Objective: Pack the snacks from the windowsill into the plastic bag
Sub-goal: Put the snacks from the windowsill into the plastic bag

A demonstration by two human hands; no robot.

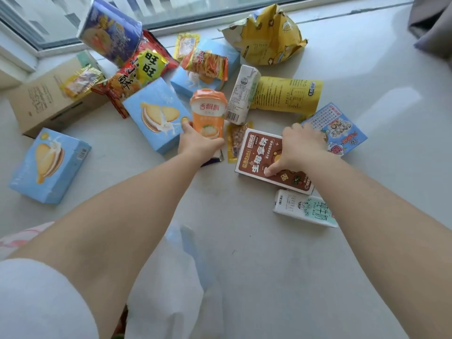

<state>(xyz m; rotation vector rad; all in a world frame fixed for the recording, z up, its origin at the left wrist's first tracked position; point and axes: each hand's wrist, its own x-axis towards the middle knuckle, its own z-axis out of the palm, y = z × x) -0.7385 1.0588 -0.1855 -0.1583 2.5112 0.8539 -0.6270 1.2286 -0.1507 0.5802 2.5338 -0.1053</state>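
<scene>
Both bare forearms reach forward and slightly inward from the bottom corners of the view, elbows low. The left hand (195,140) is curled around something upright, thumb on its left side, fingers wrapped behind. The right hand (297,149) lies palm-down, knuckles raised, thumb tip pressed flat and fingers bent over a far edge.

cup (208,113) — orange, white band | box (266,160) — brown, white-edged | biscuit boxes (49,165) — pale blue
</scene>
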